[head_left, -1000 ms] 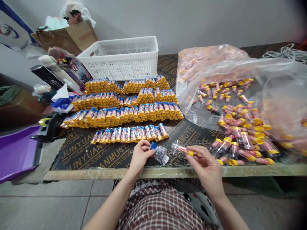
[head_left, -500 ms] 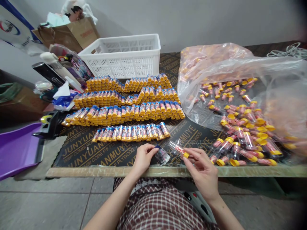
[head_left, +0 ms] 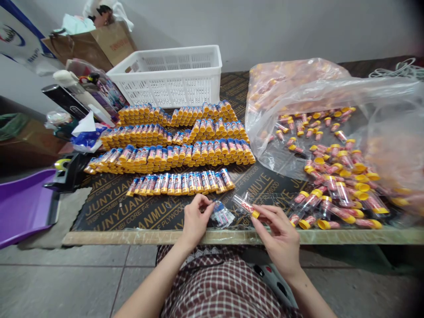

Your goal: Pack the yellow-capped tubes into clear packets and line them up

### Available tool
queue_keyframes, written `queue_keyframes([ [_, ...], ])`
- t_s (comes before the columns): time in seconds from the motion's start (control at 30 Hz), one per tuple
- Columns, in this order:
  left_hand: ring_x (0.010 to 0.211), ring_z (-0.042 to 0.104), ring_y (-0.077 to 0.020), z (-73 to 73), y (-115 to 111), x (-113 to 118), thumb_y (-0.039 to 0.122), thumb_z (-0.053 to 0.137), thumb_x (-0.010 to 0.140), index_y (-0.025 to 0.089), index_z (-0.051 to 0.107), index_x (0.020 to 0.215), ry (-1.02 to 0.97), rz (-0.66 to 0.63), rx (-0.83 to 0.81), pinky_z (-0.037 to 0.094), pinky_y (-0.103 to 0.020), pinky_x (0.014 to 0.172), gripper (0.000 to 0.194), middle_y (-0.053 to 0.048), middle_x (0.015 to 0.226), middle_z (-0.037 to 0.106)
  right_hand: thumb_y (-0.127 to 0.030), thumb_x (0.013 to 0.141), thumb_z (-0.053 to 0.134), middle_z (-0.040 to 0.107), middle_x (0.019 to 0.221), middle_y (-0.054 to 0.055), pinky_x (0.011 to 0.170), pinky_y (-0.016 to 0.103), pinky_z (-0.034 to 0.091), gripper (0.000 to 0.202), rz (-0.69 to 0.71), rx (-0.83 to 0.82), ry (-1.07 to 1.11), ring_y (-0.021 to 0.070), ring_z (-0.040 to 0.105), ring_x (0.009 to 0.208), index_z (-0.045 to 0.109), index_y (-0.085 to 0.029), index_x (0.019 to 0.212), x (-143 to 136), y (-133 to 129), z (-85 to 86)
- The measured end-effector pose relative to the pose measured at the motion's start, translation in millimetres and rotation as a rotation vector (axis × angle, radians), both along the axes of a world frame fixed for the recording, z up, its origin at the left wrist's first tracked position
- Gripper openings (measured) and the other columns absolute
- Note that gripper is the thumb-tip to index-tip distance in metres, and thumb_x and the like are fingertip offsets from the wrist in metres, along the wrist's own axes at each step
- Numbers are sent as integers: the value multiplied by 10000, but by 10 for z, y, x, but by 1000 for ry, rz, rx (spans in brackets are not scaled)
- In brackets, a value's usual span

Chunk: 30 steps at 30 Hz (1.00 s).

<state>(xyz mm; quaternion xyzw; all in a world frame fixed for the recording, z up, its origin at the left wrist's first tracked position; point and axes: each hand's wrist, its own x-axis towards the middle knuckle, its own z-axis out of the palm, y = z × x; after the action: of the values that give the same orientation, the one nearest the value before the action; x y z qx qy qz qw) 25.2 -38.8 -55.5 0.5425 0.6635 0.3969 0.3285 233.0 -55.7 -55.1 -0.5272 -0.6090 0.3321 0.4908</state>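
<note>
In my right hand (head_left: 278, 232) is a small clear tube (head_left: 247, 206) with a yellow cap and pink-and-white contents. Thumb and fingers pinch it at the capped end, and its clear end tilts up to the left. My left hand (head_left: 197, 217) has its thumb and forefinger closed at the left edge of a printed clear plastic sleeve (head_left: 223, 215) with blue on its upper part. The sleeve lies low at the table's front, apart from the tube. Just beyond sits a short row of labelled tubes (head_left: 180, 183) with yellow ends.
Stacked rows of labelled tubes (head_left: 185, 152) fill the table's middle, before a white plastic crate (head_left: 168, 84). To the right, unlabelled tubes (head_left: 344, 194) spill from a large clear bag (head_left: 298, 84). A tape dispenser (head_left: 68, 172) and purple dustpan (head_left: 26, 205) are at left.
My left fingers have curled in and shifted slightly, and the sleeve has turned so more of its printed face shows. My right hand and its tube have hardly moved.
</note>
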Motion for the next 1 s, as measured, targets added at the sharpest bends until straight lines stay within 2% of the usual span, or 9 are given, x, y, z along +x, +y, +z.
queue_keyframes([
  [0.13,562,557,-108,60,79,19,354,721,668,152,613,882,-546,213,-161,460,-232,600,314,27,596,619,-218,829,594,591,1030,66,703,323,544,257,20,8,6,178,600,843,660,-260,1074,-31,-19,-16],
  [0.2,570,562,-102,96,116,37,363,776,585,132,645,814,-727,274,-219,481,-240,608,350,11,622,635,-204,830,593,587,1039,64,718,323,546,274,38,11,13,179,599,868,651,-270,1090,-54,-34,-23],
  [0.27,589,565,-100,131,137,57,365,812,521,125,658,724,-819,318,-249,488,-239,605,350,-1,650,641,-194,832,590,586,1040,64,742,333,545,285,41,22,17,182,597,882,645,-276,1099,-75,-51,-28],
  [0.47,555,528,-77,169,142,98,411,830,470,124,640,590,-879,420,-243,464,-216,582,365,15,584,601,-133,812,597,601,1029,70,799,375,532,344,30,126,-11,207,593,936,639,-276,1122,-108,-91,-34],
  [0.7,544,523,-76,140,129,137,423,831,463,125,623,578,-881,454,-219,459,-216,589,381,27,565,587,-71,796,588,614,1012,75,793,356,545,438,78,244,-95,199,612,925,620,-293,1172,-175,-105,-27],
  [0.87,601,557,-84,161,100,208,418,778,579,135,646,667,-848,355,-174,456,-200,594,324,13,656,632,-103,831,542,602,1047,85,798,348,554,418,195,208,-92,198,613,948,598,-283,1204,-223,-124,-28],
  [1.0,633,605,-105,245,76,229,321,814,555,159,644,807,-961,229,-294,476,-209,600,344,-4,709,675,-69,845,479,585,989,66,743,295,554,446,246,214,-98,163,620,867,583,-295,1214,-214,-94,-52],
])
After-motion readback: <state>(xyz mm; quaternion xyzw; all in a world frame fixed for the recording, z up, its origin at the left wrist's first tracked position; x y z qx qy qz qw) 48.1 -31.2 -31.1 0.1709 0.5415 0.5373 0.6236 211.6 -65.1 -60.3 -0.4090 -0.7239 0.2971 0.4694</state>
